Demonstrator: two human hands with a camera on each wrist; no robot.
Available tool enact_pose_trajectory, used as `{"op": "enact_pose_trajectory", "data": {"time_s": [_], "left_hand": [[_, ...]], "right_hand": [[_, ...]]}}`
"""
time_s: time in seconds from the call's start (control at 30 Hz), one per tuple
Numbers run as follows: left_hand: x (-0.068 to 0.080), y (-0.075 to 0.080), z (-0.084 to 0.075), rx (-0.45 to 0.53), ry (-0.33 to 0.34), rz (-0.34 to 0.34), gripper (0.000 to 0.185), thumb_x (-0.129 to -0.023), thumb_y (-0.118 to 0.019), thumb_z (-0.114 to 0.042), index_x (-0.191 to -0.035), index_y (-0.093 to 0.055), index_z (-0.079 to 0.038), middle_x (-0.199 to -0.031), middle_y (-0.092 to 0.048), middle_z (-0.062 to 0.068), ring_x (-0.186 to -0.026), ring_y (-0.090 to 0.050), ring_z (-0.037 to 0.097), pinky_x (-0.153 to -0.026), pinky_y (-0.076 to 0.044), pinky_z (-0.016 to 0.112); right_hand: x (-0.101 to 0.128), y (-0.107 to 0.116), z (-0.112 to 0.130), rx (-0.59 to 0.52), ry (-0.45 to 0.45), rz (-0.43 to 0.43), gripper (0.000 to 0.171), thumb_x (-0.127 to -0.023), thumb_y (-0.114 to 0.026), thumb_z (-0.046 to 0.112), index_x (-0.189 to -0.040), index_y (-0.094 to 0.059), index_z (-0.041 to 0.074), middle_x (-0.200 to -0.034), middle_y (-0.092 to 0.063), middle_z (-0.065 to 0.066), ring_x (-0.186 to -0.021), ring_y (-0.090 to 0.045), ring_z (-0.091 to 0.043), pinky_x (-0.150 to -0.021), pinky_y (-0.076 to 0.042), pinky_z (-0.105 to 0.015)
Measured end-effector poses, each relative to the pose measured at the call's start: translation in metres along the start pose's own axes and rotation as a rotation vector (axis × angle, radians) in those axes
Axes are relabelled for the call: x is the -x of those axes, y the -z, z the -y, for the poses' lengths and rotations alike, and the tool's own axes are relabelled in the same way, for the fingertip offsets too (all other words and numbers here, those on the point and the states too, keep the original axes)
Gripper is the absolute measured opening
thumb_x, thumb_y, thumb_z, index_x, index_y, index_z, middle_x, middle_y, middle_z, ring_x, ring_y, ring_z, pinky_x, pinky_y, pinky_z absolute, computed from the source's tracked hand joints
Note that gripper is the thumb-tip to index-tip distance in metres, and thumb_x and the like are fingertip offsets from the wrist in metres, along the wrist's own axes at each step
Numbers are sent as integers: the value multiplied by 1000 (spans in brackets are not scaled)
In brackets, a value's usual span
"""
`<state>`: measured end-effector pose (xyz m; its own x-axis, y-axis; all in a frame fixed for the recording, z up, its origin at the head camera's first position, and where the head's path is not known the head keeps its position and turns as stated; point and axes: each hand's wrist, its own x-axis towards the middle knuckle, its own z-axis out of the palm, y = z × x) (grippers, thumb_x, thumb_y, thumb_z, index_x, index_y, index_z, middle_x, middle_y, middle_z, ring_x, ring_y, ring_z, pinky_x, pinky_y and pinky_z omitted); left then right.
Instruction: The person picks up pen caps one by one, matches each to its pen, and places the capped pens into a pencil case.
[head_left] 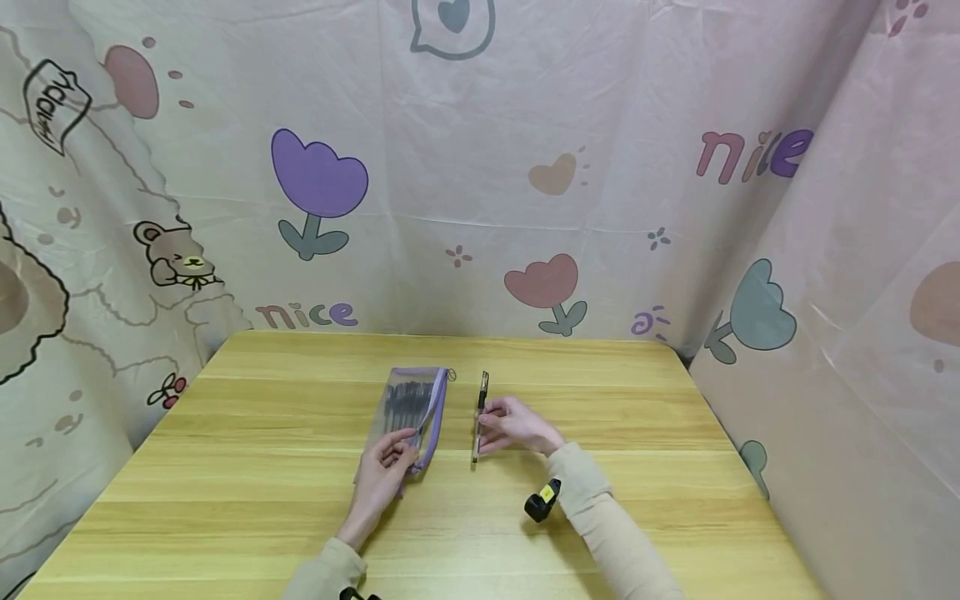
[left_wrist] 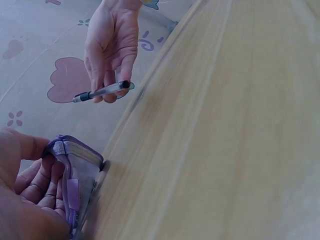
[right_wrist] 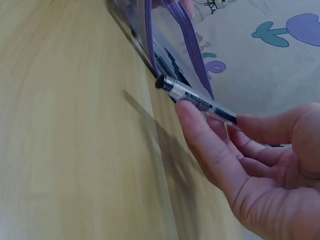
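A clear pencil case (head_left: 380, 414) with a purple zip edge lies on the table, holding several dark pens (head_left: 408, 404). My left hand (head_left: 385, 471) pinches its zip edge near the front end; in the left wrist view the purple zip (left_wrist: 73, 192) runs between thumb and curled fingers. The case mouth stands parted in the right wrist view, its two purple edges (right_wrist: 188, 37) spread. To the right of the case, my right hand (head_left: 517, 425) pinches a clear-barrelled pen (head_left: 482, 400) with a black grip. The pen's black end (right_wrist: 162, 82) overlaps the case mouth in the right wrist view.
The wooden table (head_left: 637, 400) reaches back to a patterned cloth (head_left: 465, 167) that hangs behind and along both sides. A black camera with a yellow label (head_left: 542, 500) sits on my right wrist.
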<state>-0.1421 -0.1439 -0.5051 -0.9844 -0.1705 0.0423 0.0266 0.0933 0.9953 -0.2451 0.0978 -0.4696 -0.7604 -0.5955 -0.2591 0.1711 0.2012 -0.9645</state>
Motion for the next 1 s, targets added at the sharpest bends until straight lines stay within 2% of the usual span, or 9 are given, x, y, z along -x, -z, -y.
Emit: {"op": "enact_pose_trajectory", "data": {"time_s": [0.2,0.33,0.47,0.57,0.77,0.93,1.0], "left_hand": [[-1,1,1,-4,-9,8,31,-96,-63,-3,-127,-63,1,-97,-66,14,-76,-61,2,-70,-52,17],[0,1,1,-10,-16,18,31,-97,-62,-3,-127,-64,0,-100,-66,16,-78,-62,2,-72,-53,17],[0,1,2,-23,-39,26,33,-96,-64,-3,-128,-63,2,-99,-67,16,-77,-61,2,-71,-53,18],[0,0,2,-21,-58,28,35,-95,-65,-2,-129,-62,4,-98,-66,16,-75,-60,1,-70,-52,17],[0,0,0,-19,-73,39,37,-94,-66,-3,-131,-62,6,-97,-66,14,-74,-57,0,-68,-50,16],[0,0,0,-35,-64,41,39,-94,-66,-4,-132,-61,6,-96,-66,12,-70,-55,0,-53,-46,19],[0,0,0,-38,-62,42,39,-94,-66,-4,-132,-61,6,-95,-65,11,-71,-55,0,-53,-46,19]], "right_hand": [[-12,-9,-2,-34,-9,-24,33,-102,-53,5,-124,-50,-18,-94,-68,-13,-76,-70,-18,-81,-63,-36],[-23,-21,-3,-60,-21,-100,45,-98,-57,1,-137,-42,-17,-101,-69,-21,-72,-69,-17,-76,-63,-34],[-36,-33,-3,-91,-17,-147,58,-96,-58,-3,-148,-32,-9,-101,-69,-23,-67,-69,-17,-73,-63,-35],[-45,-41,-3,-110,-19,-156,59,-95,-58,-5,-149,-32,-5,-95,-71,-21,-63,-69,-17,-70,-63,-34],[-54,-51,0,-112,-29,-192,65,-92,-61,-7,-149,-31,-7,-88,-73,-21,-57,-67,-15,-64,-62,-30],[-61,-57,2,-120,-33,-223,67,-87,-64,-9,-147,-35,-7,-90,-72,-22,-55,-66,-14,-62,-61,-27],[-63,-58,3,-120,-36,-234,65,-86,-66,-10,-145,-39,-7,-92,-72,-23,-55,-66,-14,-63,-62,-27]]}}
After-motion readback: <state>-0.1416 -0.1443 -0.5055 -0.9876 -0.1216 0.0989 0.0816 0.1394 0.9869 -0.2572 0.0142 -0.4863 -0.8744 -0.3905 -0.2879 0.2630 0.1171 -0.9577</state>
